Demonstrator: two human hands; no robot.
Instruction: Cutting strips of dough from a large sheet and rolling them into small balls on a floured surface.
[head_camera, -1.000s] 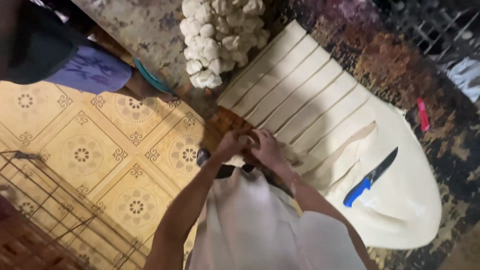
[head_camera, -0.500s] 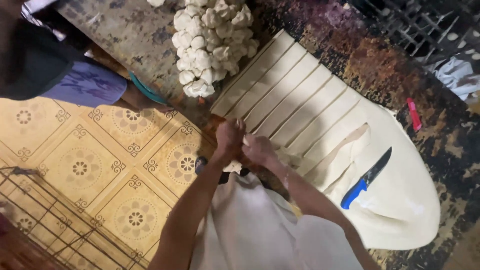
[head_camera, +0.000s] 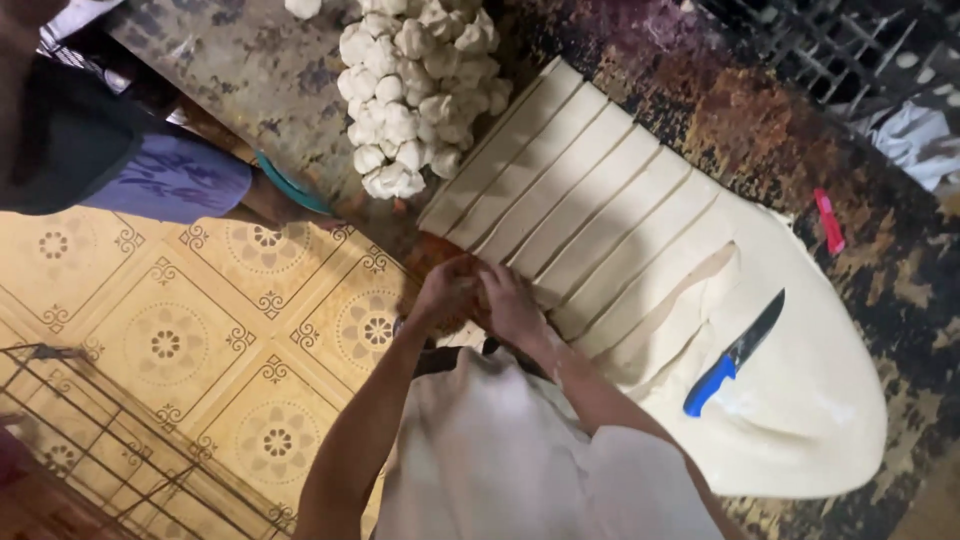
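Looking like a small bakery workroom — sheet of dough (head_camera: 800, 400) cut into strips, heap of dough balls (head_camera: 415, 90), blue-handled knife (head_camera: 733, 355), worn worktable (head_camera: 700, 90).

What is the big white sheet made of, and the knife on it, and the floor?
The sheet looks like soft raw dough: pale, matte, cut into strips. The knife seems to have a dark metal blade and a glossy blue handle, probably plastic. The floor looks like glazed yellow tile with printed flower patterns.
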